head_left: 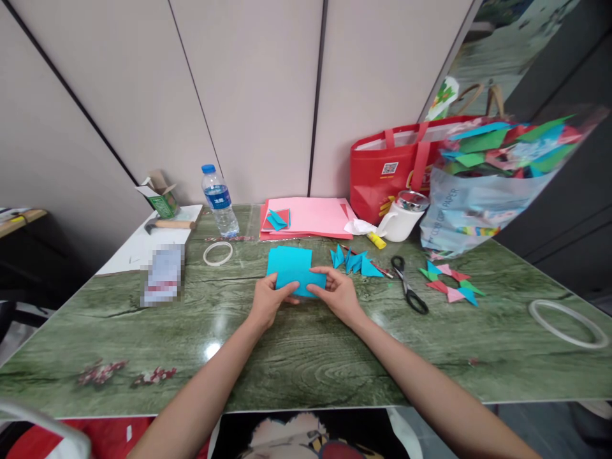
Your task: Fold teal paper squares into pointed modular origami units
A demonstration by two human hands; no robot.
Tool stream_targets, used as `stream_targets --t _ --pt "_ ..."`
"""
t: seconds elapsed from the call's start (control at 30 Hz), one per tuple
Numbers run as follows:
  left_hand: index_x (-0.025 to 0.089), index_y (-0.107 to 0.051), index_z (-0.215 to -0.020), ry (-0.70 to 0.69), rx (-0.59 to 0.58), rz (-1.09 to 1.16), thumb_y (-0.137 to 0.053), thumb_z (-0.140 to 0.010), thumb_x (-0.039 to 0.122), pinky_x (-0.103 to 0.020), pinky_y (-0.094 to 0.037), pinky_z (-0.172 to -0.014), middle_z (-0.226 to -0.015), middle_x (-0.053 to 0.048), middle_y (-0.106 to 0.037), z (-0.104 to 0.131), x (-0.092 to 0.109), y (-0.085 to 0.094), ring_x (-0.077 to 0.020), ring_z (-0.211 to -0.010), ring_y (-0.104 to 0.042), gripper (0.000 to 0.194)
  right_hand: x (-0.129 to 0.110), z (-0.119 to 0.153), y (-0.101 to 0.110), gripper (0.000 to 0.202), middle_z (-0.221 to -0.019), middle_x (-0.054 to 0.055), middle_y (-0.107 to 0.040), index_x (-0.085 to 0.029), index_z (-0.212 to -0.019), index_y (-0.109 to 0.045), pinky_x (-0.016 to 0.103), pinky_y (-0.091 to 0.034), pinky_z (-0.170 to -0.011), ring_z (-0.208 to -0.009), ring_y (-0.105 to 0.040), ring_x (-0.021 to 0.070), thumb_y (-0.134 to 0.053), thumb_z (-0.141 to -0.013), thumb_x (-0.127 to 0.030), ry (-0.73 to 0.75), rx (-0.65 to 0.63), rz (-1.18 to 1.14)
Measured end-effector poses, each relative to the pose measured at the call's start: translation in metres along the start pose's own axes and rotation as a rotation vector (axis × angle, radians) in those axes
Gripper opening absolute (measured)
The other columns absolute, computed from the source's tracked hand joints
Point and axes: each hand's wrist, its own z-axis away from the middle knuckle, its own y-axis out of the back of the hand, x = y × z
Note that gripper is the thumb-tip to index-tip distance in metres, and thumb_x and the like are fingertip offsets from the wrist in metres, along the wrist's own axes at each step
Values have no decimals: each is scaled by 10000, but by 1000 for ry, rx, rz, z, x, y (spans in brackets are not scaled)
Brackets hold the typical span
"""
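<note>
My left hand (269,299) and my right hand (340,293) pinch the two sides of a blue sheet of paper (306,278), thumbs on top and fingers partly hidden beneath. Directly behind it lie more blue square sheets (288,254), overlapped by the held one, so the border between them is hard to make out. Folded blue paper pieces (356,262) lie to the right of my right hand. Farther right is a ring of folded pieces (454,294) in pink, red, green and blue. Black scissors (409,285) rest between these two groups.
Pink and red sheets (315,215) lie at the back by a white mug (403,217), a yellow glue stick (377,240) and a red bag (377,172). A plastic bag of folded paper (482,197) stands right. Leftward are a water bottle (220,203), hammer (169,224) and white ring (218,254).
</note>
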Motion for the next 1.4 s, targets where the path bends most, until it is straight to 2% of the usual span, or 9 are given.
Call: stream_targets --t 0.17,0.37,0.57,0.63,0.8,1.07,1.17,1.27,1.4 --pt "101 -586 -661 -55 40 -61 -712 -573 309 -268 -517 -449 -559 13 -577 0 -1 0 -108 -475 -528 259 4 -1 1 309 -643 1 -585 -170 -851 -640 207 -365 -405 -462 -443 89 -680 -607 -356 -16 37 49" --pt "106 -597 -684 -56 38 -63 -708 -580 311 -235 -482 -415 -577 1 -592 -2 -6 2 -115 -466 -541 256 7 -2 1 347 -555 -7 -550 -176 -857 -657 219 -334 -397 -458 -437 107 -674 -602 -411 4 47 51" --pt "101 -600 -689 -53 49 -53 -704 -587 315 -222 -459 -393 -579 -3 -595 -2 -8 2 -107 -451 -532 259 6 -2 2 292 -433 -70 -355 -163 -810 -646 197 -202 -356 -386 -268 60 -671 -618 -381 -9 61 60" --pt "100 -600 -688 -51 50 -47 -705 -587 317 -222 -457 -393 -575 -3 -594 -3 -8 2 -104 -448 -527 262 7 -2 2 282 -430 -76 -335 -157 -803 -644 193 -189 -353 -386 -248 54 -669 -624 -374 -9 61 56" --pt "98 -606 -679 -40 62 -46 -716 -567 317 -212 -437 -383 -570 -7 -599 -2 -8 2 -107 -434 -534 269 8 -3 1 281 -486 -43 -453 -153 -790 -642 194 -242 -362 -409 -322 63 -660 -636 -387 10 63 49" --pt "103 -615 -662 -41 79 -56 -732 -525 339 -214 -426 -383 -564 -9 -614 -2 -7 2 -118 -424 -544 297 4 -2 3 220 -523 -17 -549 -153 -745 -643 201 -295 -383 -416 -404 80 -639 -670 -360 35 67 102" --pt "111 -607 -661 -33 58 -83 -721 -544 345 -219 -434 -392 -562 -5 -618 -1 -6 2 -124 -422 -555 285 4 -3 4 206 -705 32 -654 -164 -800 -651 224 -420 -482 -575 -566 135 -628 -687 -334 73 45 84" --pt "118 -589 -639 -14 16 -132 -704 -576 340 -218 -442 -399 -534 7 -606 0 -4 1 -125 -414 -560 257 3 -3 4 227 -885 52 -683 -193 -887 -662 280 -487 -646 -797 -622 197 -630 -691 -305 111 6 93" --pt "122 -578 -611 -7 -21 -159 -698 -585 325 -211 -445 -398 -519 18 -595 2 -3 0 -119 -407 -557 237 1 -2 4 172 -842 33 -705 -224 -836 -696 319 -496 -714 -791 -640 214 -645 -683 -283 120 -3 162"
